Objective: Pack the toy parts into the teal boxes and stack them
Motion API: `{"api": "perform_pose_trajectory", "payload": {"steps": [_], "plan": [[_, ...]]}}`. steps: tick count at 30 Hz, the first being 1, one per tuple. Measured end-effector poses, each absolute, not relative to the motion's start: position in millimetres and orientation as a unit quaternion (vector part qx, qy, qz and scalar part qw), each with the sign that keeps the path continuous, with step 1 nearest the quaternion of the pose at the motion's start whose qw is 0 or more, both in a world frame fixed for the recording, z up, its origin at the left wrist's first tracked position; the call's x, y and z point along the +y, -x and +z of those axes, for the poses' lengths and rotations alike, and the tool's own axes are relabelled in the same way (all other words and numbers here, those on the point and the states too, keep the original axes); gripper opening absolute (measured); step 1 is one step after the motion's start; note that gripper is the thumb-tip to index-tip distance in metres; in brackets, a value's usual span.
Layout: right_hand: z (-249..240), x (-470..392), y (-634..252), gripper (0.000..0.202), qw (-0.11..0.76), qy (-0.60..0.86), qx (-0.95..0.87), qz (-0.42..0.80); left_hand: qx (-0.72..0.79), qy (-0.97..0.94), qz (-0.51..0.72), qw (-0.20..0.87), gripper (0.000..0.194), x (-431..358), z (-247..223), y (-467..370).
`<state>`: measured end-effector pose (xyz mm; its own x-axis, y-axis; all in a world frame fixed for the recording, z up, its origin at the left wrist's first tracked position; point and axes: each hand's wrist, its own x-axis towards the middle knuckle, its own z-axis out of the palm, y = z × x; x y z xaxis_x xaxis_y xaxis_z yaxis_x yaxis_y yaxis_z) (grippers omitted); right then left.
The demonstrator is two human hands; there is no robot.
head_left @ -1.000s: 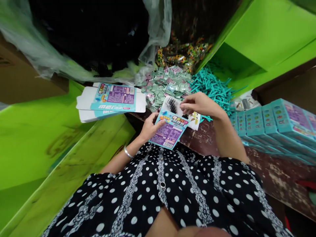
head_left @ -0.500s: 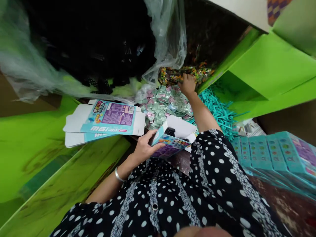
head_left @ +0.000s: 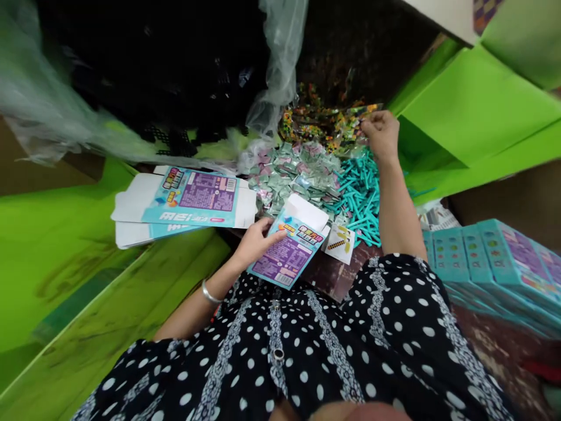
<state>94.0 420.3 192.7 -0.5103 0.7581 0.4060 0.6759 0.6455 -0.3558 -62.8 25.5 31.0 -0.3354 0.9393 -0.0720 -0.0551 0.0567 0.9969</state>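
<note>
My left hand [head_left: 256, 242] grips a small teal and purple printed box [head_left: 289, 248] by its left side, thumb on the printed face. The box leans with its white end flap standing up, and its inside is hidden from this angle. Farther off, my right hand [head_left: 381, 131] pinches the edge of a clear packet of small orange, yellow and green pieces [head_left: 350, 126] at a heap of the same. A white card with a pickaxe picture [head_left: 339, 242] lies right of the box. Small silvery-green and pink wrapped packets [head_left: 289, 175] and turquoise sticks [head_left: 362, 193] are piled between my hands.
Flattened printed cartons [head_left: 197, 196] are stacked at left. A dark heap in a plastic liner [head_left: 280, 52] fills the back left. Filled-out teal boxes [head_left: 477, 257] stand in a row at right. Bright green panels [head_left: 482, 117] edge the work place.
My right hand has moved right across the colourful heap and now pinches a packet's edge. The box in my left hand has tipped so its printed face shows, and the pickaxe card is uncovered.
</note>
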Motion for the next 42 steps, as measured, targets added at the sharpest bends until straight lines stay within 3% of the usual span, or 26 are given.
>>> {"api": "perform_pose_trajectory", "payload": {"steps": [3, 6, 10, 15, 22, 28, 30, 35, 40, 42], "plan": [[197.0, 363.9, -132.7, 0.058, 0.312, 0.374, -0.837, 0.250, 0.569, -0.383, 0.588, 0.430, 0.057, 26.8, 28.6, 54.5], [191.3, 291.7, -152.8, 0.058, 0.300, 0.349, -0.830, 0.315, 0.555, -0.402, 0.602, 0.411, 0.057, 23.1, 32.5, 42.2], [177.6, 218.0, -160.9, 0.055, 0.294, 0.378, -0.827, 0.295, 0.541, -0.425, 0.592, 0.420, 0.058, 12.8, 36.1, 24.9], [174.4, 185.7, -171.2, 0.052, 0.330, 0.390, -0.822, 0.253, 0.527, -0.426, 0.576, 0.458, 0.062, -1.2, 38.5, 16.1], [171.1, 148.0, -172.4, 0.029, 0.238, 0.385, -0.846, 0.282, 0.524, -0.407, 0.622, 0.416, 0.066, -9.1, 45.7, 13.3], [183.7, 152.1, -181.8, 0.029, 0.127, 0.320, -0.879, 0.329, 0.539, -0.435, 0.602, 0.397, 0.059, -13.9, 43.1, 8.5], [188.5, 156.0, -183.6, 0.038, 0.104, 0.314, -0.875, 0.353, 0.548, -0.451, 0.591, 0.383, 0.056, -15.5, 43.5, 7.5], [186.4, 156.4, -179.7, 0.034, 0.094, 0.327, -0.891, 0.300, 0.546, -0.457, 0.597, 0.370, 0.056, -18.6, 41.0, 4.5], [177.7, 153.9, -177.7, 0.029, 0.147, 0.348, -0.884, 0.274, 0.546, -0.457, 0.603, 0.360, 0.061, -20.6, 37.2, 3.2], [175.9, 148.6, -175.3, 0.024, 0.121, 0.322, -0.893, 0.291, 0.550, -0.463, 0.596, 0.359, 0.062, -20.1, 38.4, 2.2]]}}
